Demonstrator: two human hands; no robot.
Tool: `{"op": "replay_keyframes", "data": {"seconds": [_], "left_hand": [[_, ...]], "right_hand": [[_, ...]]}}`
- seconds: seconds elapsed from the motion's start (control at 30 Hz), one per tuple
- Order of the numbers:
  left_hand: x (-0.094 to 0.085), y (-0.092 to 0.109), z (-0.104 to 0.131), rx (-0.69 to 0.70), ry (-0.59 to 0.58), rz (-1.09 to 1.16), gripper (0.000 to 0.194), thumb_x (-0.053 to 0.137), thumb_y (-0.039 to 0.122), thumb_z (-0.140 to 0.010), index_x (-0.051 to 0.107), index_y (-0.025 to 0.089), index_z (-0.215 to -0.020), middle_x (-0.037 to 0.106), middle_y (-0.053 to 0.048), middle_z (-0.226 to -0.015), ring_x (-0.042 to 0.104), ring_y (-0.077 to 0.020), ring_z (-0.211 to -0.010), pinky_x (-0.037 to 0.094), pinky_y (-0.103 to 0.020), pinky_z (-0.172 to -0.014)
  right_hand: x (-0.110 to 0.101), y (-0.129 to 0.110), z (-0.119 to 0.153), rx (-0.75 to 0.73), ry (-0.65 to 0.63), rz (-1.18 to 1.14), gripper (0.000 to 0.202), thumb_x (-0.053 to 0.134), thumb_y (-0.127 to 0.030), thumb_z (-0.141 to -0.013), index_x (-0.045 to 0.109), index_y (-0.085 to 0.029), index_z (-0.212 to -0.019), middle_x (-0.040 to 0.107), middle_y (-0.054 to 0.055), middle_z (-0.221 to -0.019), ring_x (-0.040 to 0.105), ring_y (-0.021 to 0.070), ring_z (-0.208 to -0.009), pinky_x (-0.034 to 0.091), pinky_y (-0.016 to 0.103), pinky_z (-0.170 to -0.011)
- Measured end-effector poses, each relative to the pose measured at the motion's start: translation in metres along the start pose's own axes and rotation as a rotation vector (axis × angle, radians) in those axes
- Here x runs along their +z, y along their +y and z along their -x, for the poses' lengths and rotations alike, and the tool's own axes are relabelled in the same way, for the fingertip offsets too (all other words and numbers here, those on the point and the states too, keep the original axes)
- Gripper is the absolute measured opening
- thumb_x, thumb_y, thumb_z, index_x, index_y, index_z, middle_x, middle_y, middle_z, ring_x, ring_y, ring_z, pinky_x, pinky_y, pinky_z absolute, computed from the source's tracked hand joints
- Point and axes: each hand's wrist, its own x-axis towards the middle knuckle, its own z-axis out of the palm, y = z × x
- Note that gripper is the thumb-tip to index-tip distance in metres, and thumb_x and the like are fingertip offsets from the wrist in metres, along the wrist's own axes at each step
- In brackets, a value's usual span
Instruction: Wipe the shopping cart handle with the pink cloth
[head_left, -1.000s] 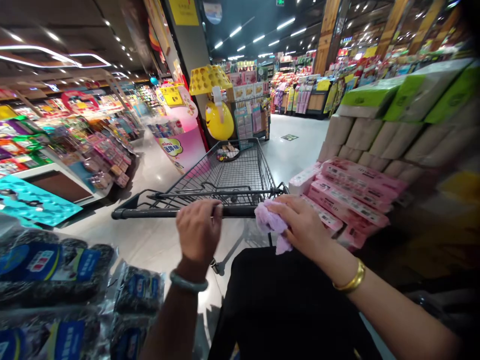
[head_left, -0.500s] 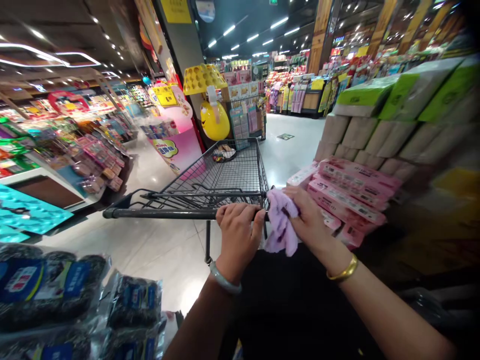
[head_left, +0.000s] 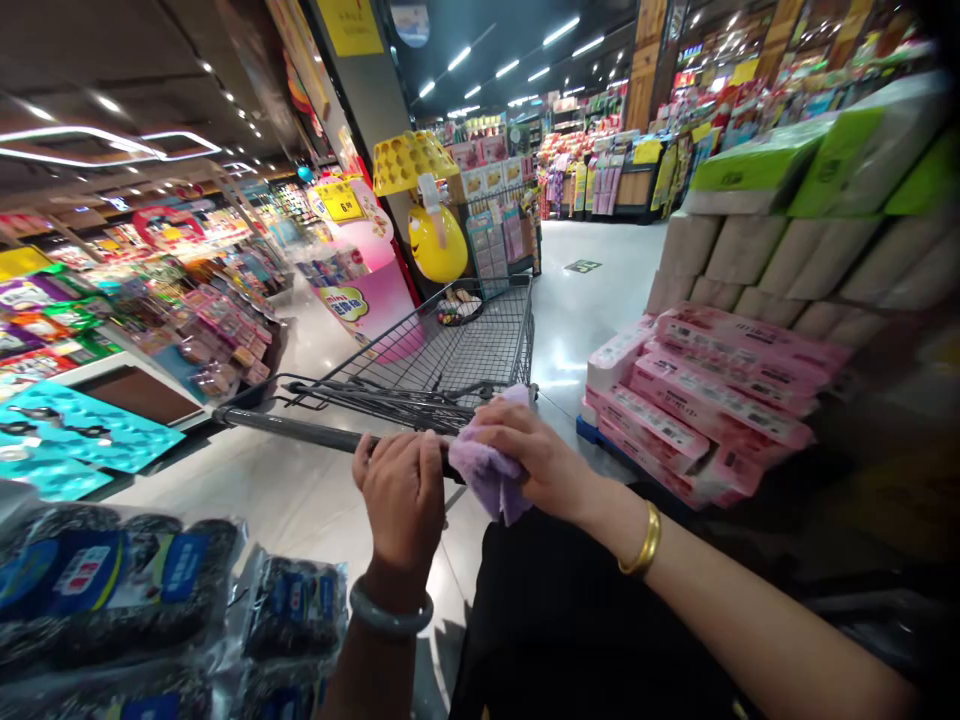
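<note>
Nearest, a grey-green bangle (head_left: 391, 610) circles the left wrist and a gold bangle (head_left: 642, 540) the right, with dark clothing (head_left: 592, 620) between the forearms. At lower left lie clear bags (head_left: 150, 570) of black stuff with blue labels, apart from the hands.

The left hand (head_left: 405, 495) is curled over the handle (head_left: 292, 428), its fingers closed on the bar and the thumb beside them. Just right of it, the right hand (head_left: 536, 455) is closed around a lilac cloth (head_left: 487, 475), which touches the handle at its right end and hangs below the fingers. The bar runs out to the left past the left hand.

The cart (head_left: 480, 340) lies directly beyond both hands, its wire basket stretching away. A dark round tray (head_left: 459, 310) with pale things on it shows near the basket's far left corner; whether it is inside, I cannot tell.

To the right, pink packs (head_left: 720, 380) are piled on a blue base (head_left: 592, 432), with green-topped packs (head_left: 757, 170) stacked behind. Left of the cart's far end is a pink stand (head_left: 382, 305); beyond the cart hangs a yellow egg (head_left: 437, 245), and farther off, a wooden pillar (head_left: 646, 65) rises over shelves
</note>
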Motion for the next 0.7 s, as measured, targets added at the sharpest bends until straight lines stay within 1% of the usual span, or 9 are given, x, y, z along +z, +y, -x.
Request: {"op": "replay_keyframes", "data": {"seconds": [0.1, 0.17, 0.2, 0.3, 0.37, 0.5, 0.6, 0.67, 0.7], "left_hand": [[-0.003, 0.009, 0.011, -0.007, 0.049, -0.015, 0.032, 0.042, 0.038, -0.108, 0.068, 0.020, -0.100, 0.077, -0.007, -0.108, 0.068, -0.0256, -0.111, 0.018, -0.052, -0.127], [0.000, 0.018, 0.017, 0.005, 0.039, 0.012, 0.031, 0.045, 0.041, -0.108, 0.063, 0.016, -0.108, 0.075, -0.012, -0.114, 0.068, -0.0265, -0.112, 0.022, -0.051, -0.128], [0.001, 0.021, 0.018, 0.018, 0.029, 0.006, 0.033, 0.045, 0.043, -0.108, 0.062, 0.015, -0.112, 0.074, -0.014, -0.116, 0.068, -0.0272, -0.111, 0.025, -0.051, -0.127], [0.005, 0.024, 0.019, 0.067, 0.015, -0.086, 0.044, 0.046, 0.047, -0.107, 0.060, 0.010, -0.124, 0.074, -0.017, -0.115, 0.069, -0.0303, -0.108, 0.034, -0.052, -0.120], [0.005, 0.021, 0.017, 0.113, 0.001, -0.116, 0.044, 0.047, 0.049, -0.107, 0.063, 0.011, -0.124, 0.076, -0.015, -0.109, 0.070, -0.0303, -0.103, 0.037, -0.051, -0.116], [-0.003, 0.007, 0.014, 0.202, -0.048, -0.095, 0.029, 0.054, 0.045, -0.105, 0.069, 0.021, -0.111, 0.078, -0.005, -0.094, 0.071, -0.0256, -0.092, 0.039, -0.047, -0.112], [-0.011, -0.007, 0.016, 0.270, -0.060, -0.093, 0.019, 0.058, 0.037, -0.103, 0.070, 0.022, -0.106, 0.077, -0.003, -0.091, 0.071, -0.0233, -0.087, 0.039, -0.045, -0.111], [-0.018, -0.015, 0.018, 0.265, -0.076, -0.080, 0.017, 0.058, 0.034, -0.103, 0.070, 0.022, -0.105, 0.077, -0.003, -0.091, 0.071, -0.0223, -0.087, 0.039, -0.045, -0.113], [-0.022, -0.017, 0.019, 0.236, -0.089, -0.069, 0.017, 0.057, 0.032, -0.103, 0.071, 0.022, -0.104, 0.077, -0.004, -0.092, 0.071, -0.0222, -0.088, 0.038, -0.046, -0.116]], "right_hand": [[0.011, 0.006, 0.000, 0.085, 0.084, 0.001, 0.058, 0.052, 0.003, -0.079, 0.066, -0.025, -0.129, 0.066, 0.010, -0.131, 0.062, 0.0228, -0.126, 0.054, 0.046, -0.111], [0.018, 0.010, -0.001, 0.152, 0.156, 0.018, 0.052, 0.053, 0.000, -0.083, 0.066, -0.024, -0.127, 0.066, 0.011, -0.129, 0.063, 0.0226, -0.123, 0.056, 0.045, -0.108], [0.022, 0.011, -0.002, 0.153, 0.170, 0.021, 0.047, 0.054, -0.003, -0.087, 0.066, -0.025, -0.127, 0.067, 0.011, -0.129, 0.063, 0.0225, -0.123, 0.054, 0.047, -0.111], [0.029, 0.017, -0.005, 0.074, 0.148, 0.003, 0.042, 0.057, -0.011, -0.094, 0.065, -0.028, -0.132, 0.067, 0.009, -0.130, 0.061, 0.0226, -0.128, 0.047, 0.052, -0.120], [0.031, 0.024, -0.005, 0.067, 0.134, 0.000, 0.046, 0.056, -0.008, -0.092, 0.065, -0.028, -0.132, 0.067, 0.008, -0.132, 0.061, 0.0231, -0.129, 0.048, 0.051, -0.119], [0.034, 0.026, -0.001, 0.182, 0.199, 0.019, 0.054, 0.051, -0.001, -0.087, 0.066, -0.027, -0.131, 0.065, 0.009, -0.131, 0.061, 0.0231, -0.127, 0.053, 0.046, -0.113], [0.040, 0.015, 0.004, 0.108, 0.206, -0.003, 0.054, 0.054, -0.004, -0.090, 0.062, -0.027, -0.137, 0.062, 0.010, -0.137, 0.057, 0.0242, -0.135, 0.047, 0.049, -0.120], [0.044, 0.013, 0.005, 0.037, 0.173, -0.021, 0.052, 0.055, -0.005, -0.092, 0.061, -0.028, -0.138, 0.061, 0.010, -0.141, 0.055, 0.0241, -0.138, 0.044, 0.051, -0.122], [0.046, 0.015, 0.006, 0.033, 0.158, -0.023, 0.052, 0.054, -0.005, -0.092, 0.061, -0.029, -0.137, 0.062, 0.010, -0.141, 0.056, 0.0235, -0.138, 0.046, 0.050, -0.121]]}}
